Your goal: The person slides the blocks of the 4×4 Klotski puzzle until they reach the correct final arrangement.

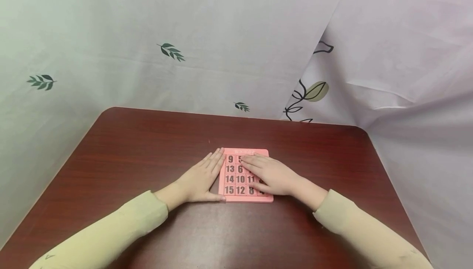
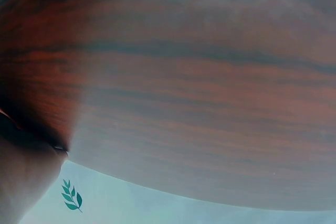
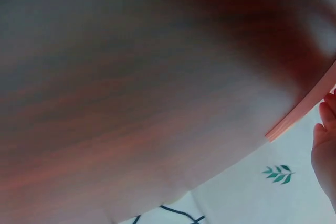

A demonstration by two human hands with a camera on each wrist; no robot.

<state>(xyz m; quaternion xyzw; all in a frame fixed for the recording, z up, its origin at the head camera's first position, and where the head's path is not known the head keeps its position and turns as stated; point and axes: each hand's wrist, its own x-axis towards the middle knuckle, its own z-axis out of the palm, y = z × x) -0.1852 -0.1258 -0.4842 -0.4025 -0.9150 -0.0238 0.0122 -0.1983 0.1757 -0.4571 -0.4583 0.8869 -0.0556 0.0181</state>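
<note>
A pink number slide puzzle [image 1: 240,179] lies flat on the table, its dark numbers facing up. Along its left edge, my left hand [image 1: 199,178] lies with fingers straight, the thumb reaching the lower left corner. My right hand [image 1: 275,174] rests over the puzzle's right side, fingers stretched across the tiles and covering several numbers. In the right wrist view, the puzzle's pink edge [image 3: 302,109] and part of the right hand [image 3: 326,150] show at the right. Only a dark sliver of the left hand [image 2: 26,177] appears in the left wrist view.
The dark red wood-grain table [image 1: 148,145] has rounded far corners. Behind it and at both sides hangs a pale curtain [image 1: 221,35] with leaf prints, close against the table's edges.
</note>
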